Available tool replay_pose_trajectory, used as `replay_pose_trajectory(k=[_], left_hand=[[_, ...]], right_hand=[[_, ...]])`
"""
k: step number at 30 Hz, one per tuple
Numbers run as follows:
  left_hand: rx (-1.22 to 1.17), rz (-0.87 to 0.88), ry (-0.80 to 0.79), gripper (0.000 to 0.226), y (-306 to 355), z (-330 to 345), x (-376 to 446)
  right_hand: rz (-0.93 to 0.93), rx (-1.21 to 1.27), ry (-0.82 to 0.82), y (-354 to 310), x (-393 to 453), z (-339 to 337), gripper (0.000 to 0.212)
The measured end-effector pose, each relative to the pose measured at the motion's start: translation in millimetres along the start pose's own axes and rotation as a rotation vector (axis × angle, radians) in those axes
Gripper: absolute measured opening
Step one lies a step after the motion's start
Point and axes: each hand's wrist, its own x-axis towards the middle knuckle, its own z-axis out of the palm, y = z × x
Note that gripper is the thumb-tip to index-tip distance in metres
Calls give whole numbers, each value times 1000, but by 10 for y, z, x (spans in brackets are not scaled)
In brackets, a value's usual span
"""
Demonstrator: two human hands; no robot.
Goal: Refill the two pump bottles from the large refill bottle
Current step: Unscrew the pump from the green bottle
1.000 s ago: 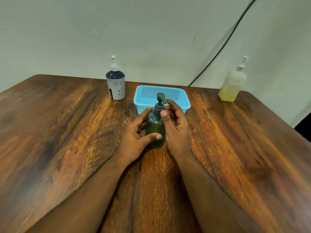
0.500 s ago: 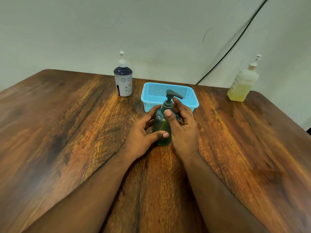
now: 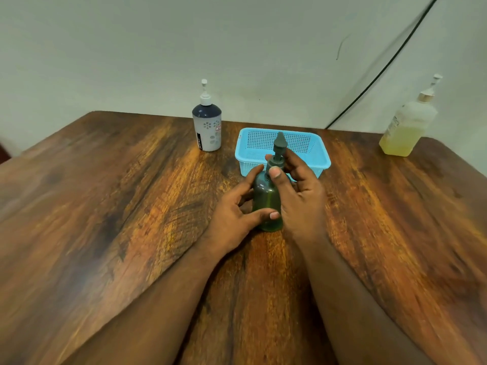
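Observation:
A dark green pump bottle [image 3: 266, 198] stands upright on the wooden table [image 3: 105, 206] in front of me. My left hand [image 3: 234, 214] wraps around its body from the left, thumb across the lower front. My right hand [image 3: 300, 191] pinches the grey pump collar [image 3: 275, 162] at the neck with thumb and fingers. The nozzle [image 3: 279, 140] points away from me. A navy-and-white pump bottle [image 3: 207, 127] stands at the back, left of centre. A large clear bottle of yellow liquid [image 3: 405, 125] with a pump top stands at the back right.
A light blue perforated plastic basket [image 3: 311, 151] sits just behind the green bottle, touching distance from my right fingers. A black cable [image 3: 382, 72] runs diagonally along the wall behind the table. The wall closes off the table's far edge.
The pump head has turned: the nozzle pointed right half a second ago and now points away from me. Both hands stay on the green bottle, which has not shifted.

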Motion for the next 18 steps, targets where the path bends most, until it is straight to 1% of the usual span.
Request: replay_pose_trajectory(k=[2,4,6,9,11,14,16,18], left_hand=[[6,-4,21,81,-13,-25,-5],[48,-3,36,80,-22,-38,-3],[113,14,32,79,-17,-28,4],[162,28,27,80,4,-9,11],[132,16,16,83,6,-20,8],[102,-16,-7,86,26,-37,-3],[94,-27,-10,86,44,-26,-6],[95,-19,-1,86,46,-12,-17]], right_hand=[[-13,-43,-80,35,11,-16,39],[2,-104,-108,57,9,0,45],[-29,-141,-41,48,-1,14,47],[-112,-255,54,-3,9,1,37],[-100,-244,61,-66,17,-10,34],[-13,-118,61,-238,46,-26,39],[-31,-156,37,-370,93,-78,40],[-60,-244,-10,-490,140,-125,39]])
